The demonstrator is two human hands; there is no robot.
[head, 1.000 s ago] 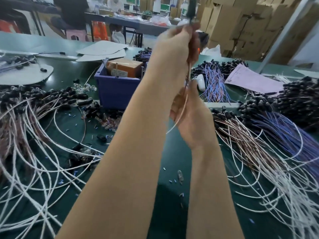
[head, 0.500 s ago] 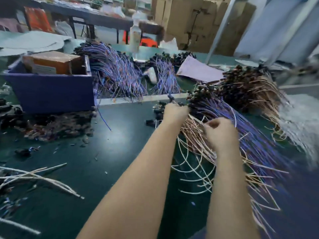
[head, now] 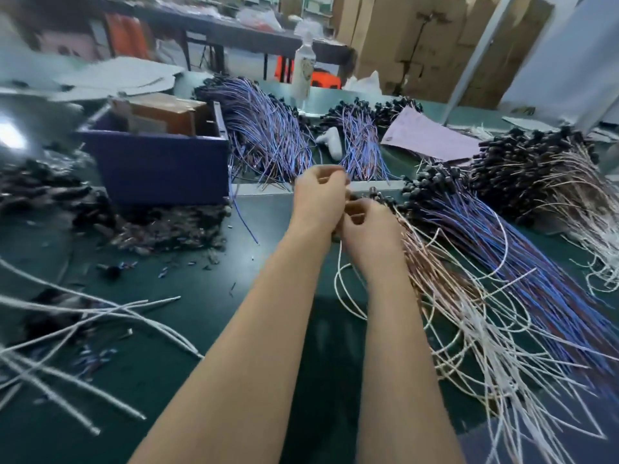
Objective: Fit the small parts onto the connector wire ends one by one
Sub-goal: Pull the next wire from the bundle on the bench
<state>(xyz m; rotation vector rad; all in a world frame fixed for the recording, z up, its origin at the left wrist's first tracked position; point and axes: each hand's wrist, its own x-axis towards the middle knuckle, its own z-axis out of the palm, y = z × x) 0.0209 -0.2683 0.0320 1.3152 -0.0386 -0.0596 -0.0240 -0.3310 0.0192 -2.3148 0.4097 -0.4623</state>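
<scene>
Though blurred, white wire (head: 339, 262) between left hand (head: 318, 200) and right hand (head: 370, 231) fingers (head: 355, 206).

Two slim bare forearms, left (head: 254, 329) and right (head: 398, 346), end in bare hands (left hand (head: 320, 195), right hand (head: 368, 229)); skin shows right down to the lower edge.

Matt green table (head: 207, 316), cardboard boxes (head: 395, 38)
</scene>
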